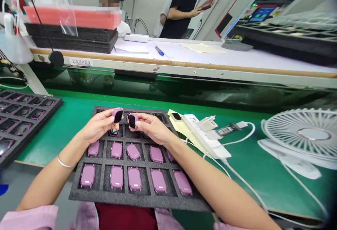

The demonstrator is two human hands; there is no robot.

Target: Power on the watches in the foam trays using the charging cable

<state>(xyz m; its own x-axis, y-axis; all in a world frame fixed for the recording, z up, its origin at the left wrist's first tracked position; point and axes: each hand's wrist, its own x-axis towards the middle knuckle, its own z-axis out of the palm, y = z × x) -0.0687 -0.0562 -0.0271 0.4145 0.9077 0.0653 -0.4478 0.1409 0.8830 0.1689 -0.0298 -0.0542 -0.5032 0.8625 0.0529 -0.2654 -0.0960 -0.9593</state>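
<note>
Green bench [247, 152]; right hand [152, 126] partly hides foam tray [131, 198].

Smartwatches [134, 178] in foam tray [131, 197]. Power strip [207, 142] right of tray, fan [302, 133] farther right. Second tray [30, 133] left. Shelf [195, 59] behind.

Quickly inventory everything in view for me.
Bench: 1, green, foreground
Front tray: 1, dark-grey, centre
Watch cases: 10, purple, tray's two nearest rows
Held watches: 2, purple, above tray
Side tray: 1, dark-grey, left
Power strip: 1, white, right of tray
Fan: 1, white, far right
Shelf: 1, white-topped, beyond bench
Pen: 1, blue, on shelf
Co-workers: at least 3, black/white tops, background
Left hand: 1, bare, holding one watch
Right hand: 1, bare, holding other
</note>
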